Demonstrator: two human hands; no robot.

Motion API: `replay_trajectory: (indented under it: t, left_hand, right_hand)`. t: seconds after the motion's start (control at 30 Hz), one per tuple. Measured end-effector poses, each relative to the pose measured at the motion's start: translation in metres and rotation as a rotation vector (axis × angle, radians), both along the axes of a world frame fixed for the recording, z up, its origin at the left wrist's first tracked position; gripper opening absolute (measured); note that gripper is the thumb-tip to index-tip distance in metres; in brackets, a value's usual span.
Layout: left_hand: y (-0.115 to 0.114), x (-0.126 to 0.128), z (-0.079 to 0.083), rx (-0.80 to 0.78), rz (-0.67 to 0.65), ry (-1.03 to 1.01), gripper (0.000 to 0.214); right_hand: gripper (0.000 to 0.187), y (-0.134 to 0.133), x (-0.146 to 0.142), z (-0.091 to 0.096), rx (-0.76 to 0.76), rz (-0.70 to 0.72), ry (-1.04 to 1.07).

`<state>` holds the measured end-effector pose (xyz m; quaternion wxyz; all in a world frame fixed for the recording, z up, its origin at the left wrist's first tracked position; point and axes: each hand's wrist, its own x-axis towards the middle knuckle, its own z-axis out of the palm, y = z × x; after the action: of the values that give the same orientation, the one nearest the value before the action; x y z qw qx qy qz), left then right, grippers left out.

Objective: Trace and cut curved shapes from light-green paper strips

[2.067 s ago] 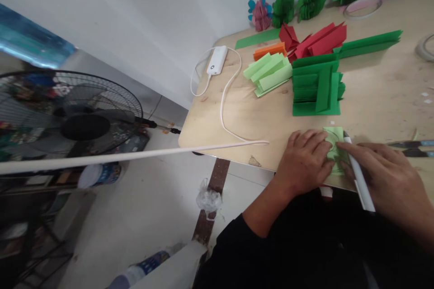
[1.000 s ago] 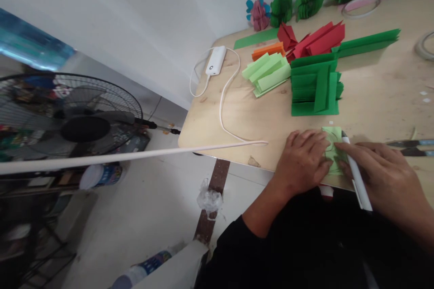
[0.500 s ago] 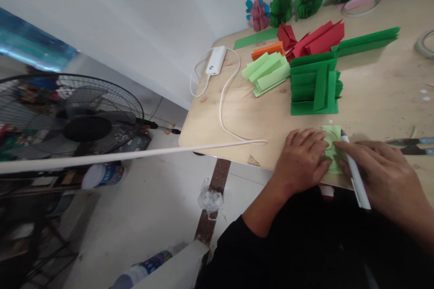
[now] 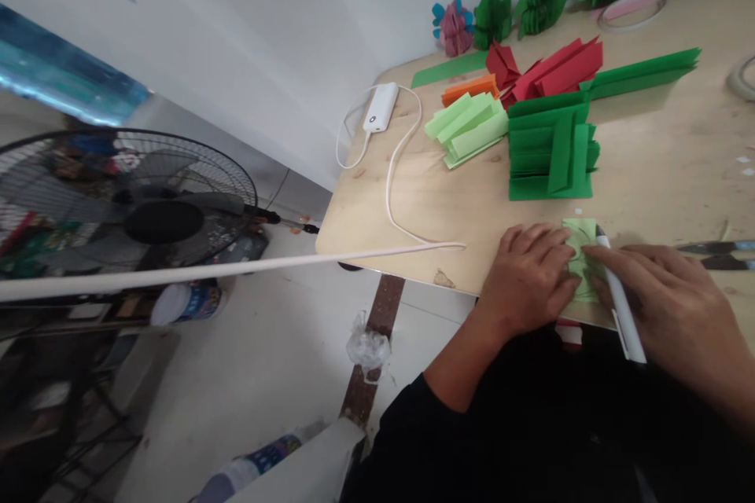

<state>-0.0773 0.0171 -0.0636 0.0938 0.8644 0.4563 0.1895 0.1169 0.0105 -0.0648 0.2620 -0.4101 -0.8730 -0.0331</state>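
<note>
A small light green paper strip point(image 4: 583, 232) with curved dark lines drawn on it lies near the table's front edge. My left hand point(image 4: 528, 275) rests flat on the table, its fingertips on the strip's left side and its fingers stretched out. On the other side, my right hand point(image 4: 672, 299) has a fingertip at the strip. A white pen point(image 4: 620, 306) slants across the fingers of this hand, one end near the strip's top right corner and the other towards my body. The right thumb is partly hidden under the pen.
Beyond the strip stand folded dark green papers point(image 4: 551, 145), light green papers point(image 4: 469, 126) and red papers point(image 4: 554, 75). Scissors point(image 4: 720, 251) lie to the right. A white power bank point(image 4: 381, 106) trails a cable point(image 4: 392, 181) over the left edge. A fan point(image 4: 165, 212) stands left.
The whole view has shifted slightly, so the table and fan appear a little further right. My hands, the pen and the strip keep nearly the same places.
</note>
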Motion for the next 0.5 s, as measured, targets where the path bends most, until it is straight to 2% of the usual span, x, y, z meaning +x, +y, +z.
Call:
replay_trajectory:
  t: [0.2, 0.5]
  left_hand:
    - [-0.0005, 0.0005, 0.0009, 0.000, 0.011, -0.001, 0.034]
    - [0.0006, -0.0006, 0.0001, 0.006, 0.002, 0.001, 0.035]
  right_hand:
    - [0.051, 0.0002, 0.0002, -0.0037, -0.001, 0.014, -0.009]
    - [0.043, 0.0003, 0.0007, -0.0008, 0.034, 0.036, -0.004]
